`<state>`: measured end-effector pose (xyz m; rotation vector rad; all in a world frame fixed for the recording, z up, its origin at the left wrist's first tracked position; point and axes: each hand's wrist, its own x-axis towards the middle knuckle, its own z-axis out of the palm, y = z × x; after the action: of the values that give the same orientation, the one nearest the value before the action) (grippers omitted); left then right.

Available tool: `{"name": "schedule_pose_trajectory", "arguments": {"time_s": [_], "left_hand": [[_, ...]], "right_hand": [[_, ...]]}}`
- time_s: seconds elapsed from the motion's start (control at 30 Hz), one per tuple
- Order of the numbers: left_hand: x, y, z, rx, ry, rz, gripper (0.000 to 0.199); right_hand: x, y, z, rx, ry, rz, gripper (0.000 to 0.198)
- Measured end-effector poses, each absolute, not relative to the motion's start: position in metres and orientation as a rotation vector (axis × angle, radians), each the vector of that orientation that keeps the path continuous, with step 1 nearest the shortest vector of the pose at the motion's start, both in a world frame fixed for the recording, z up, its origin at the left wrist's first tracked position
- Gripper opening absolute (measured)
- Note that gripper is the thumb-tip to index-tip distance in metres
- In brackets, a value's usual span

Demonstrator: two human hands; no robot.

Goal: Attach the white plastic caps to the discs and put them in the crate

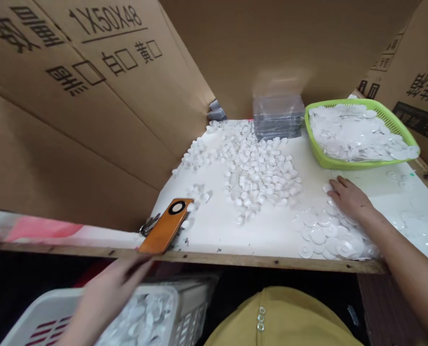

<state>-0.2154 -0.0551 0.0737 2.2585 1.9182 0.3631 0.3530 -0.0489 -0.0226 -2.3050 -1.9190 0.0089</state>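
My left hand (105, 288) is blurred by motion over a white basket (176, 300) below the table edge, close to an orange phone (165, 226); whether it holds anything is hidden by the blur. On the right side of the table, my right hand (348, 194) has its thumb and fingertips closed at the edge of a clear plastic disc (327, 188). Many similar discs (318, 235) lie overlapping just below that hand. Small white plastic caps (260, 173) form a loose heap in the middle of the table. Translucent white pieces (141, 319) fill the basket under my left hand.
A green basket (318, 156) heaped with clear discs stands at the back right, beside a stack of grey plastic-wrapped blocks (278, 115). Tall cardboard panels (91, 110) enclose the left, back and right. Dark metal keys or clips (149, 224) lie by the phone. A wooden strip (235, 258) edges the table.
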Motion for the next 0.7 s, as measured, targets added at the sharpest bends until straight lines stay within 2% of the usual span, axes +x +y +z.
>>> {"name": "schedule_pose_trajectory", "arguments": {"time_s": [0.17,0.3,0.47,0.7], "left_hand": [[-0.06,-0.021,0.04,2.484,1.395,0.502,0.023],[0.028,0.003,0.035,2.647,1.412,0.295,0.02],[0.046,0.018,0.035,2.765,1.374,0.019,0.019],[0.046,0.01,0.032,2.79,1.287,0.06,0.024]], "right_hand": [[0.347,-0.054,-0.008,-2.316,-1.94,0.167,0.043],[0.342,-0.054,0.0,-2.376,-1.919,0.117,0.035],[0.348,-0.043,0.0,-2.415,-1.834,0.114,0.03],[0.358,-0.025,0.0,-2.465,-1.772,0.18,0.025]]}}
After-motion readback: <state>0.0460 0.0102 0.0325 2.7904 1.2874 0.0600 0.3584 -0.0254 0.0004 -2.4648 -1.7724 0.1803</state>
